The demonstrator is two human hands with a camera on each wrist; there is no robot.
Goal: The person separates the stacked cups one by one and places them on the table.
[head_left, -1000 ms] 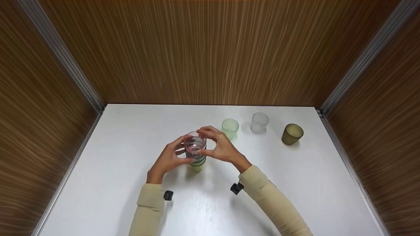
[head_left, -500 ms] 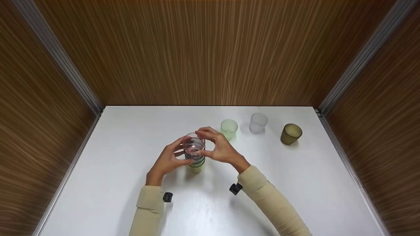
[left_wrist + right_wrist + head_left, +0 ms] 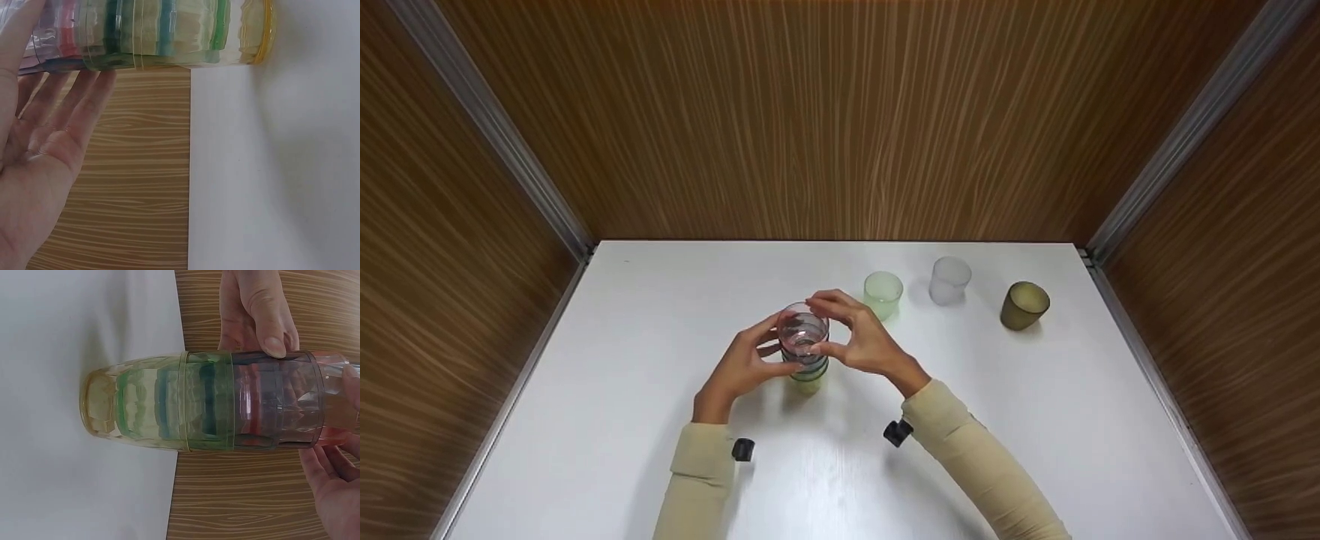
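A tall stack of nested see-through cups stands upright on the white table between my hands. Its lowest cup is yellow [image 3: 101, 402], with a green cup [image 3: 211, 402] above and a dark grey cup [image 3: 292, 402] higher up. Topmost sits a pink cup [image 3: 802, 322], its lower part inside the grey one. My left hand [image 3: 739, 369] grips the upper stack, thumb on the near side and fingers round the far side. My right hand [image 3: 866, 337] pinches the pink cup near its rim between thumb and fingers.
Behind the stack and to its right stand three separate cups: a pale green one [image 3: 883, 289], a frosted clear one [image 3: 950, 281] and an olive one [image 3: 1025, 306]. Wood-grain panels [image 3: 840, 120] enclose the table [image 3: 660, 300] at the back and sides.
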